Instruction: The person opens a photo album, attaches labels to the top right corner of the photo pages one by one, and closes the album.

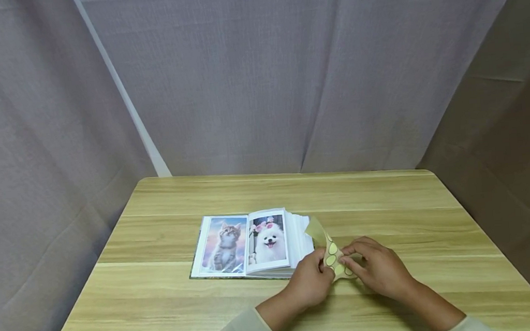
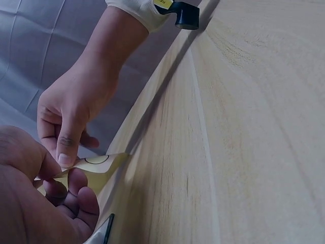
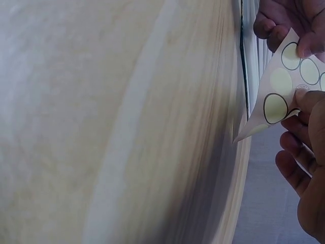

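A bent sheet of round stickers (image 1: 331, 260) is held above the table, just right of an open photo album (image 1: 266, 240). My left hand (image 1: 312, 278) grips the sheet's left side between thumb and fingers. From the right, my right hand (image 1: 378, 268) pinches it with thumb and forefinger. In the right wrist view the sticker sheet (image 3: 277, 86) shows pale yellow circles, several with dark outlines and one without. The right thumb (image 3: 304, 99) presses on its face beside these circles. In the left wrist view the sheet (image 2: 96, 165) curves between both hands, its underside plain yellow.
The album's left page shows a kitten photo (image 1: 224, 244), the right a white dog photo (image 1: 269, 239). Loose white page edges (image 1: 302, 235) fan out at its right. The wooden table (image 1: 164, 313) lies beneath, with grey curtains (image 1: 240, 84) behind and at the sides.
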The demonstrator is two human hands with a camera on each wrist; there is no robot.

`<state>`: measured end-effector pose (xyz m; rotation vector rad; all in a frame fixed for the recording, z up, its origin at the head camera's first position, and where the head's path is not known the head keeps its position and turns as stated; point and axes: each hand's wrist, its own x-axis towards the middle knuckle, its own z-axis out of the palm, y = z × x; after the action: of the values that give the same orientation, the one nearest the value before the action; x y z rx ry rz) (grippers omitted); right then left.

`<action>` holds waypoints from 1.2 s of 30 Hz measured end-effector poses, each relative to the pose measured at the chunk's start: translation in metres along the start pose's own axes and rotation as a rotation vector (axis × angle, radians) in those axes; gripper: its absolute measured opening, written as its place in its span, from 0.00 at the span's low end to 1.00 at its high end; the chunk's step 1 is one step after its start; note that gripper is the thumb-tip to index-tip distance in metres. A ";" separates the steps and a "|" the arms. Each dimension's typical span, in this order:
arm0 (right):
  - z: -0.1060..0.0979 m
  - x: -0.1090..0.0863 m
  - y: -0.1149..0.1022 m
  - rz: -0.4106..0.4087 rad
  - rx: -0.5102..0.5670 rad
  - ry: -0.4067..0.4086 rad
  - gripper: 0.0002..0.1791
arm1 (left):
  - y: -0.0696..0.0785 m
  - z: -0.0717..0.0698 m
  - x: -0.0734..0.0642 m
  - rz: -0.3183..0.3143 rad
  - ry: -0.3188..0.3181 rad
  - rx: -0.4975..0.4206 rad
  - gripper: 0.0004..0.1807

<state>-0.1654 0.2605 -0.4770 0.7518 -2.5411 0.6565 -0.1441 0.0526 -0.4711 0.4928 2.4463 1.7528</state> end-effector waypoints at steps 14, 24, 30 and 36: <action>0.002 0.000 0.000 -0.013 0.029 0.028 0.14 | -0.001 0.001 0.000 -0.005 0.011 -0.021 0.14; 0.002 -0.001 -0.001 -0.020 0.030 0.010 0.15 | -0.004 0.000 0.001 -0.015 0.036 -0.057 0.26; 0.002 -0.002 -0.001 -0.063 0.055 0.035 0.17 | -0.002 -0.001 0.001 -0.023 0.064 -0.084 0.27; 0.003 -0.004 0.000 -0.083 0.083 0.030 0.19 | 0.001 -0.003 -0.001 -0.025 0.075 -0.098 0.27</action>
<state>-0.1637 0.2606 -0.4816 0.8639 -2.4538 0.7442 -0.1435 0.0502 -0.4691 0.3921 2.3891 1.9024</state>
